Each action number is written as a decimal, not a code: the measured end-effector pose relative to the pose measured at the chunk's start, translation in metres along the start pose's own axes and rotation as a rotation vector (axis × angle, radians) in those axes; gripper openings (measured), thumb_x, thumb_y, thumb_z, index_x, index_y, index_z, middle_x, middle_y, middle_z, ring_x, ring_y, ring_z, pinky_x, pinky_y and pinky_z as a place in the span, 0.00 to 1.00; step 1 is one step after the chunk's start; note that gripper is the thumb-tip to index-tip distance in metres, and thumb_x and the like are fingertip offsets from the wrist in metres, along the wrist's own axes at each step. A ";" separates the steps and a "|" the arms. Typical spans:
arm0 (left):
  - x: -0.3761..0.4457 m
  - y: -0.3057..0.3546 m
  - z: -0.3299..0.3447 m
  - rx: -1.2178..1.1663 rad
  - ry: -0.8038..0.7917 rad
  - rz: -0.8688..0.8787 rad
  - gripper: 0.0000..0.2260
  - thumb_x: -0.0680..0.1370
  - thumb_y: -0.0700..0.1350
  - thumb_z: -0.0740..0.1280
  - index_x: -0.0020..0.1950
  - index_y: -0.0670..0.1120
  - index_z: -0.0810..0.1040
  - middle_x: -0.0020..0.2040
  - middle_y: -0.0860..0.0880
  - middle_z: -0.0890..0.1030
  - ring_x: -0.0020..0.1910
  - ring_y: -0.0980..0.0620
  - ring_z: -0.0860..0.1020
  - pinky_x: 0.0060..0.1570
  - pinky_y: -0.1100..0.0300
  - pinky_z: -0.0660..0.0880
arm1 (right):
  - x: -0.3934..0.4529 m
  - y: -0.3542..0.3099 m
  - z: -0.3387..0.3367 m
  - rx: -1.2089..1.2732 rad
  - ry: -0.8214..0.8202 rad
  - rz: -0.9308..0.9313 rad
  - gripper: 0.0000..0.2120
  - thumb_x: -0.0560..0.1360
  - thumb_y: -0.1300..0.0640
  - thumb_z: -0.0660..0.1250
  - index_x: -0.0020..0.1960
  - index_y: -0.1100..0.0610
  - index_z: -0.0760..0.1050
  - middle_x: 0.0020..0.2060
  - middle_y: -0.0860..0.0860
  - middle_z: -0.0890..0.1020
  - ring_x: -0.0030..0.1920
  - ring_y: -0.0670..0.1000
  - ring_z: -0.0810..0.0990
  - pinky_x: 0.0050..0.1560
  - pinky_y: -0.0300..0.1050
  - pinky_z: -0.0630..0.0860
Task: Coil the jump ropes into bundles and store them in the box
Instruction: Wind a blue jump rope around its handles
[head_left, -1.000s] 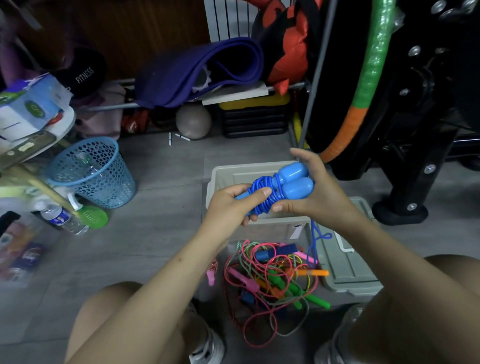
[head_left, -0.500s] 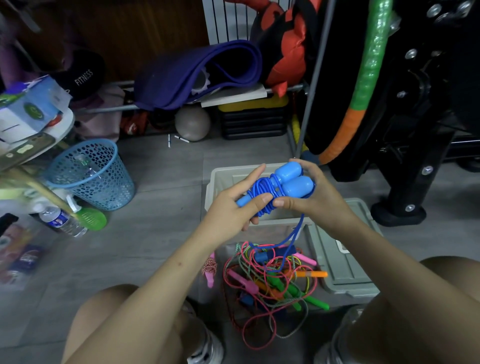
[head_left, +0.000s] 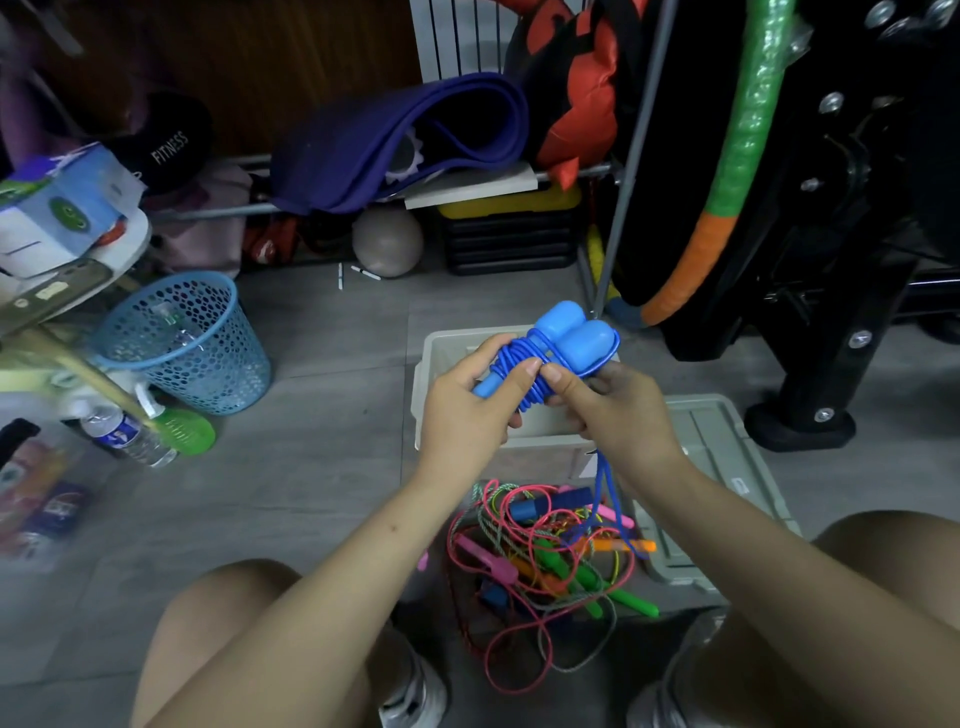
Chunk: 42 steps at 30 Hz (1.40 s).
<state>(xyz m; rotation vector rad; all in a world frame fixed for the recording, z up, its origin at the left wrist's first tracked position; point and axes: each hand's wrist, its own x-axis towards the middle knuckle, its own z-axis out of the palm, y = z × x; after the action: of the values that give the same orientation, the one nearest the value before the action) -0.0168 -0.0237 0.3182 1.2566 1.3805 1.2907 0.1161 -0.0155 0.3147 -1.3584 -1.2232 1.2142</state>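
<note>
Here, blue jump rope (head_left: 550, 358) — in both hands — above box (head_left: 431, 358).

The left hand (head_left: 467, 410), open-fingered half a second ago, now curls round the blue rope (head_left: 545, 358) bundle, thumb on the coils. The right hand (head_left: 618, 410) sits lower beneath the handles, its thumb meeting the left's. The loose tail hangs nearer the right wrist.

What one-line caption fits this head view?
Both hands, left and right, wind a blue jump rope above the grey box, tangled ropes below.
</note>
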 end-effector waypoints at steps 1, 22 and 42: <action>0.000 -0.001 0.001 0.004 0.008 0.004 0.08 0.76 0.45 0.69 0.50 0.59 0.79 0.38 0.46 0.78 0.25 0.56 0.73 0.23 0.63 0.68 | 0.001 -0.002 0.000 0.007 0.002 0.038 0.07 0.72 0.52 0.71 0.40 0.55 0.79 0.30 0.51 0.80 0.25 0.43 0.69 0.27 0.35 0.67; 0.003 0.001 -0.001 0.001 0.059 -0.023 0.06 0.76 0.47 0.70 0.51 0.56 0.81 0.29 0.53 0.76 0.27 0.53 0.72 0.23 0.64 0.67 | -0.004 -0.013 -0.009 -0.675 -0.032 -0.249 0.11 0.74 0.53 0.68 0.54 0.56 0.81 0.45 0.53 0.85 0.43 0.52 0.81 0.46 0.47 0.75; -0.007 0.018 -0.010 0.233 -0.535 0.000 0.16 0.66 0.51 0.76 0.47 0.71 0.79 0.46 0.60 0.84 0.38 0.57 0.82 0.37 0.64 0.78 | 0.022 -0.038 -0.060 -0.454 -0.459 -0.309 0.13 0.61 0.50 0.77 0.37 0.52 0.75 0.31 0.53 0.79 0.34 0.46 0.75 0.40 0.44 0.71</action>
<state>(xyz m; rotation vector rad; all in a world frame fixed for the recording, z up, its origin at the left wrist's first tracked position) -0.0231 -0.0326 0.3373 1.6139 1.1546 0.7238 0.1729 0.0087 0.3563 -1.1649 -2.0500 1.0952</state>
